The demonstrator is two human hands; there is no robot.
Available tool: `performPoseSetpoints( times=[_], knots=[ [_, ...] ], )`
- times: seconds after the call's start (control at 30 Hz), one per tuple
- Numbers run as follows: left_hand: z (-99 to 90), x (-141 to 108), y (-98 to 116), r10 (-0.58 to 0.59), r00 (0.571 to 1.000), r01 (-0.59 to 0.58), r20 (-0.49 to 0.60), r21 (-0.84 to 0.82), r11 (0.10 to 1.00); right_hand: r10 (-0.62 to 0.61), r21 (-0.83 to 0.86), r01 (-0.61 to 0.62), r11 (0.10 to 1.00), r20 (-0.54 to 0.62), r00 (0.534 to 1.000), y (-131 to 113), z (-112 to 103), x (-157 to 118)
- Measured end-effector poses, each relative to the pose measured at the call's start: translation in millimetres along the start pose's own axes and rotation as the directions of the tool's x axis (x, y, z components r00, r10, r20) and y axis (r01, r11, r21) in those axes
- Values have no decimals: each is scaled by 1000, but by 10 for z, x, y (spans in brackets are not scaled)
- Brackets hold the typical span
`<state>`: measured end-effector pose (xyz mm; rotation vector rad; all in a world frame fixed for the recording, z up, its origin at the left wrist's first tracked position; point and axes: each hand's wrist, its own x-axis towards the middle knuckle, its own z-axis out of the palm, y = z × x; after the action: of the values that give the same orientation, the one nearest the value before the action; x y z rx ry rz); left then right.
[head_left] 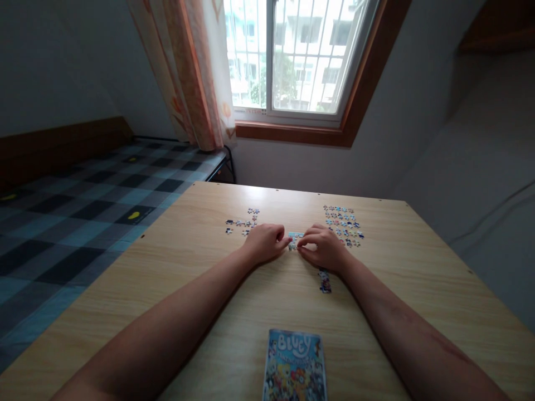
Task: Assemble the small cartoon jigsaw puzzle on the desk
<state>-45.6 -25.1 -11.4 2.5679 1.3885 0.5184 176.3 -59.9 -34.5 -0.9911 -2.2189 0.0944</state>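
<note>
Between my hands lies a small joined section of jigsaw puzzle (pixel 296 236), light blue along its far edge. My left hand (pixel 267 240) rests at its left side, fingers curled and thumb against the section's edge. On its right, my right hand (pixel 322 245) has thumb and fingertips brought together at the near right corner, in a pinch; whether a piece is between them is too small to see. Another joined strip of puzzle (pixel 325 281) lies nearer to me, just below my right hand, which partly covers it.
Loose puzzle pieces (pixel 240 223) lie left of my left hand, and several rows of pieces (pixel 345 217) lie beyond my right. A Bluey puzzle box (pixel 295 367) lies at the near side of the wooden table (pixel 188 312). A checked bed (pixel 104 206) stands left, a window ahead.
</note>
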Motion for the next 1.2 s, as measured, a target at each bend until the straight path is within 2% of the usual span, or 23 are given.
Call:
performPoseSetpoints(
  times=[0.4,1.2],
  knots=[
    [-8,28,47,-53,997,46,62,117,992,38,-45,-36,998,36,999,-42,-13,23],
    [16,29,38,-63,996,58,59,77,995,19,-43,-16,999,56,998,-34,41,22]
  ],
)
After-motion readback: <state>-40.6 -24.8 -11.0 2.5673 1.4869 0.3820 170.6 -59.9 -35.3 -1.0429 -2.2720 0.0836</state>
